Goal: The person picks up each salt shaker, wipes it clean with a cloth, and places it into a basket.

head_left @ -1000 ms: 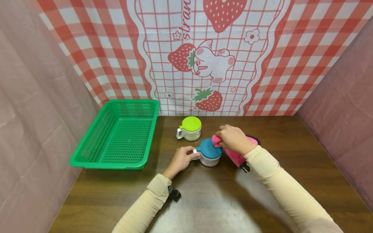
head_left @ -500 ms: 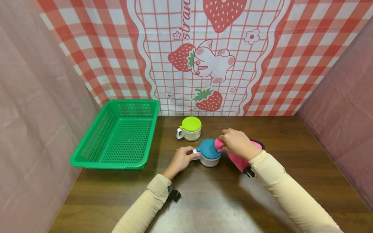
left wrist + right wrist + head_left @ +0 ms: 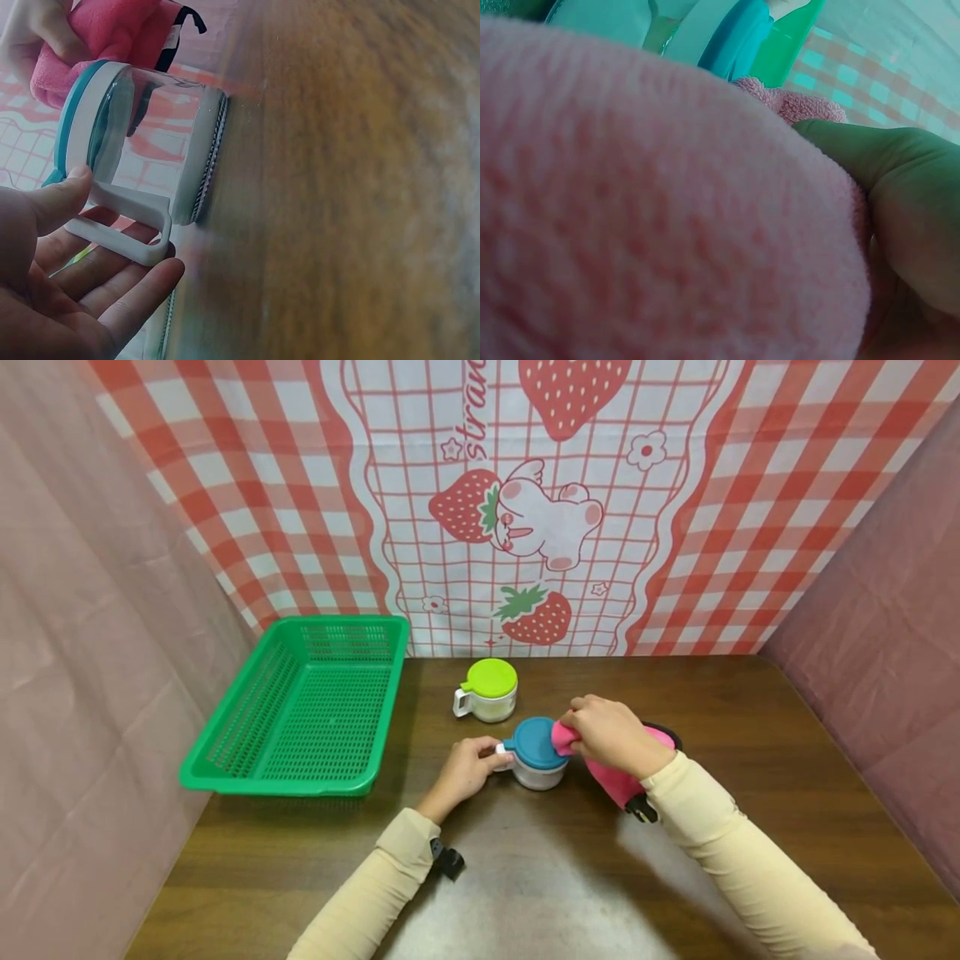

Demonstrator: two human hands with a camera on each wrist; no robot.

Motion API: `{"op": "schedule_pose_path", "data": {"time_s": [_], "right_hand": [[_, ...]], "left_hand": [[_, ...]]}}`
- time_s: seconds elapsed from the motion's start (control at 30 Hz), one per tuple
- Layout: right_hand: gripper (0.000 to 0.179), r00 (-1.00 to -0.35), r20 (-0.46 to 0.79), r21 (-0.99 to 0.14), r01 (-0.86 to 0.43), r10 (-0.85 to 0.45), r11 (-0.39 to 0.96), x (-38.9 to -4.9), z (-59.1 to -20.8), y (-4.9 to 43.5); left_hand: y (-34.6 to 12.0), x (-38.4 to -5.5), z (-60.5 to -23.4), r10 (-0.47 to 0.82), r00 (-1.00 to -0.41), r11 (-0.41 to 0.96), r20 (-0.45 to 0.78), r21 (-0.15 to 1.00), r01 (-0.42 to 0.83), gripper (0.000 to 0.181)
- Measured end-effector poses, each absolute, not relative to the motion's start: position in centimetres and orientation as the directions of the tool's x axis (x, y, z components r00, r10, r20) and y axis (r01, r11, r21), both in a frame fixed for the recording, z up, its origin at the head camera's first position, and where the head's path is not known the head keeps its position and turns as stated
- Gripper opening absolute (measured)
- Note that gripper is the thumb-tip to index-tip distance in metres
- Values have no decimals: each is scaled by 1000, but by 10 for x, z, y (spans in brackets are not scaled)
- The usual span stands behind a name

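A clear jar with a blue lid (image 3: 536,743) and a white handle (image 3: 124,238) stands upright on the table. My left hand (image 3: 467,774) holds it by that handle, thumb on top near the lid and fingers under the handle. On the jar's right, my right hand (image 3: 609,732) grips a bunched pink cloth (image 3: 652,195) and presses it to the lid's right edge. The rest of the cloth hangs below the hand, partly hidden by it. In the right wrist view the cloth covers most of the picture, with the blue lid just beyond.
Behind the blue-lidded jar stands a similar jar with a lime-green lid (image 3: 492,679), its handle to the left. A green slotted basket (image 3: 378,760) sits at the table's left. A checked strawberry curtain (image 3: 690,568) hangs along the back edge.
My right hand with the pink cloth has shifted slightly right and toward me along the lid. The left hand and the jar have stayed in place.
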State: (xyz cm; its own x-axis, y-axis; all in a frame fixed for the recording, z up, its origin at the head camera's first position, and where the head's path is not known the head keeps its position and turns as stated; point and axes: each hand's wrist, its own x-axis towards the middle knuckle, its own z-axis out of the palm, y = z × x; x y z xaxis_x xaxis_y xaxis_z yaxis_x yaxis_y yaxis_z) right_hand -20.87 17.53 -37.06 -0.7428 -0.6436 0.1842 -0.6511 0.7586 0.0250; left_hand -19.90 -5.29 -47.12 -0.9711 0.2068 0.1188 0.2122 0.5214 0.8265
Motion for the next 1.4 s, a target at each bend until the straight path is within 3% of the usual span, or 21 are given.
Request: {"op": "schedule_pose_path", "data": {"time_s": [1.4], "right_hand": [[15,-687,183,87,-701,-703,708,-201,-369,158]], "left_hand": [[-53,-197,-471,206,-971,524,121,825,214,21]]}}
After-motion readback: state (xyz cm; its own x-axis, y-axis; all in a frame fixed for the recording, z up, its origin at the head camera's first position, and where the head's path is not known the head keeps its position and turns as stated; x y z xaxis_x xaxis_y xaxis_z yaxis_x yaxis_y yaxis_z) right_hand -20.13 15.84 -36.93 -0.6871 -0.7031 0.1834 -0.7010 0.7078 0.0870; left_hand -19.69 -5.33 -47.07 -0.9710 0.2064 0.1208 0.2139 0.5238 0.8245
